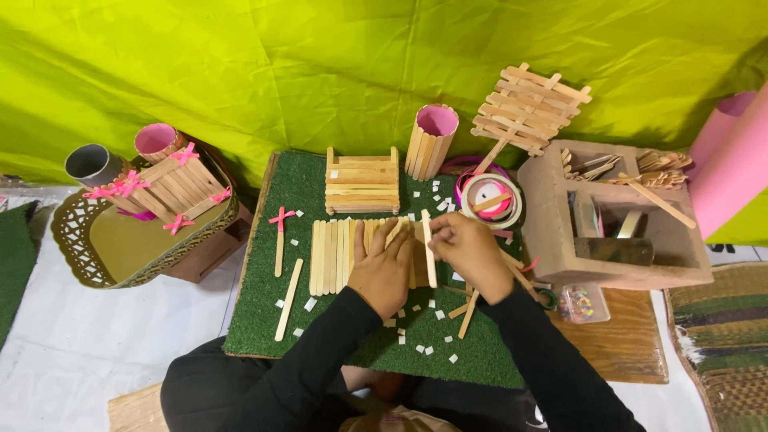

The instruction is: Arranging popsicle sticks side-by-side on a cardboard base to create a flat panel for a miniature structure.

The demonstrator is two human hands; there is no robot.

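A row of flat wooden craft sticks (336, 254) lies side by side on a green turf mat (480, 352). My left hand (382, 270) presses flat on the right part of that row, fingers spread. My right hand (468, 250) pinches a single craft stick (429, 254) at its upper end, holding it lengthwise against the right edge of the row. Both sleeves are black.
On the mat lie a stacked stick box (362, 182), a stick with a pink bow (280, 240), loose sticks and white paper bits. A stick-clad pink cup (432, 140), ribbon rolls (490, 198), a cardboard organiser (616, 216), a stick lattice (528, 104) and a gold tray (112, 248) surround it.
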